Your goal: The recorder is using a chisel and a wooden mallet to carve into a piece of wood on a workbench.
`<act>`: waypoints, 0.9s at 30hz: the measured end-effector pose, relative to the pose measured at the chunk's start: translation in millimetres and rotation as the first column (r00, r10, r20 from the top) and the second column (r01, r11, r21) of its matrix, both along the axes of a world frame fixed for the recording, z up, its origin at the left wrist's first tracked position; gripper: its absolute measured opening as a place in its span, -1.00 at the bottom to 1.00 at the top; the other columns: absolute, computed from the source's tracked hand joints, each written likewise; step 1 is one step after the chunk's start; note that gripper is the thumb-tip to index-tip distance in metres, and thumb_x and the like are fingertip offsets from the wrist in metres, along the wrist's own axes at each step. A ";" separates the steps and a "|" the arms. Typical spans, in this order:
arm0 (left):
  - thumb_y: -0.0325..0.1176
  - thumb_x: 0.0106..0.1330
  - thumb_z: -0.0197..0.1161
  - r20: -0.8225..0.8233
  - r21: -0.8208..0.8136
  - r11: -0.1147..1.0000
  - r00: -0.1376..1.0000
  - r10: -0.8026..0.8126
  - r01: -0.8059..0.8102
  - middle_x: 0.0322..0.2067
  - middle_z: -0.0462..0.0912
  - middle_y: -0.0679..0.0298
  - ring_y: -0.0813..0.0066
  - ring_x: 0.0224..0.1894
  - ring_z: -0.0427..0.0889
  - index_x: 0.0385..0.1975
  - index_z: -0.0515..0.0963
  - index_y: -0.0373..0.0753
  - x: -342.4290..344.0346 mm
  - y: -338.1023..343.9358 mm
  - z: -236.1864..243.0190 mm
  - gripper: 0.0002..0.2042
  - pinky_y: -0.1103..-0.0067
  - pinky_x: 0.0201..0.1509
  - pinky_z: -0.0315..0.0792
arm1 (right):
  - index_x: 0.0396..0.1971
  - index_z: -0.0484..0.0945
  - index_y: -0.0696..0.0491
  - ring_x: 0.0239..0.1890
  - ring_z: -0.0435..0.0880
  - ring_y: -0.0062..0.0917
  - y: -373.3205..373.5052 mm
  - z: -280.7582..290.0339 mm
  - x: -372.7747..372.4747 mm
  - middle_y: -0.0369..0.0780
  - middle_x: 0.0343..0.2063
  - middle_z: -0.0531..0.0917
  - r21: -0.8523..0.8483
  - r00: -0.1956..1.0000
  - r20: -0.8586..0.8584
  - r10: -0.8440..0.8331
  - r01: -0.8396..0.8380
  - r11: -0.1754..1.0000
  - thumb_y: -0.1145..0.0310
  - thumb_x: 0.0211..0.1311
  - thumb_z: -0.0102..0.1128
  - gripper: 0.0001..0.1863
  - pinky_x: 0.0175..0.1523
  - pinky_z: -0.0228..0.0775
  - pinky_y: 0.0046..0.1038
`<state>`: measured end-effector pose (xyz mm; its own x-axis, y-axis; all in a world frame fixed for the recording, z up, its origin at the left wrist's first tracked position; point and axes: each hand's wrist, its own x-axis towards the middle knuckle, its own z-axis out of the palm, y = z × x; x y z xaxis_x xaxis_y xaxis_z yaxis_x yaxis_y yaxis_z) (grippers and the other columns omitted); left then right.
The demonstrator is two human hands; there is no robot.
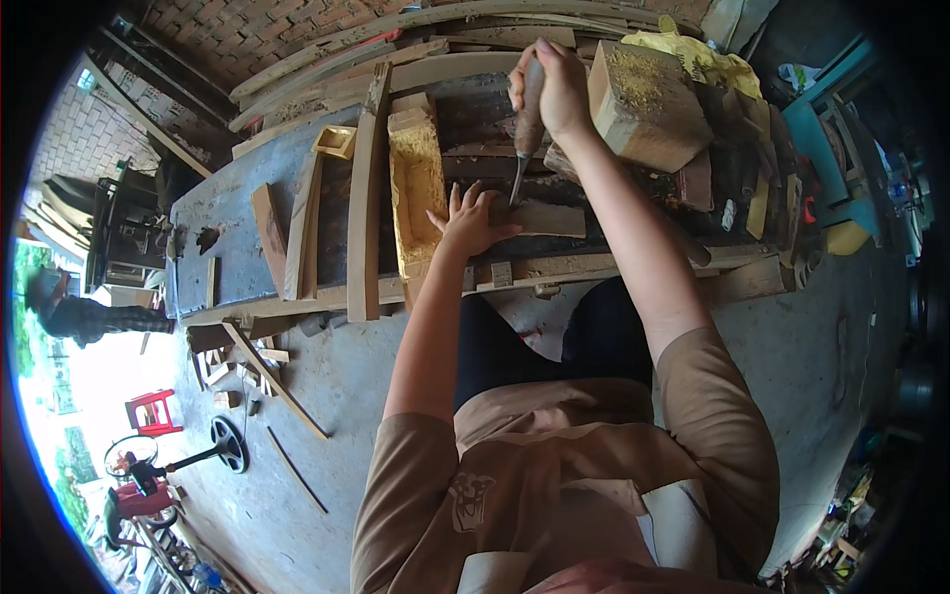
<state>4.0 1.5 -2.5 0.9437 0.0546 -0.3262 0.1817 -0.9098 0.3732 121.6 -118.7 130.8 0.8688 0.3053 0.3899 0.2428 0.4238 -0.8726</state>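
Note:
My right hand (554, 94), raised over the bench (257, 188), is closed round the brown handle of a chisel-like tool (527, 129). Its thin metal end points down beside the fingertips of my left hand. My left hand (465, 223) rests with fingers spread at the near end of that tool, on or beside a flat wooden piece (554, 221); what lies under the palm is hidden. Just left of it is a long, hollowed, yellowish wooden piece (414, 178). A large wooden block (648, 104) dusted with yellow shavings sits to the right of my right hand.
Several battens (364, 198) lie across the bench's left half, with a small yellow box (334, 142). Offcuts and a yellow sack (673, 45) crowd the right. A person (74, 307) is at the far left. A red stool (148, 411) and wood scraps (277, 386) are on the floor.

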 end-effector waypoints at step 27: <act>0.32 -0.21 0.20 0.040 -0.001 1.000 0.999 0.014 -0.014 0.27 -0.06 0.34 0.19 0.33 -0.27 0.13 0.20 0.14 -1.0 1.0 -2.0 -0.18 -0.24 0.13 -0.38 | -0.58 0.32 0.13 -0.79 0.36 -0.57 -5.9 -0.6 -18.9 -0.21 -0.76 0.41 0.117 0.999 -0.036 -0.015 0.019 0.993 0.15 0.17 -0.18 -0.66 -0.64 0.24 -0.54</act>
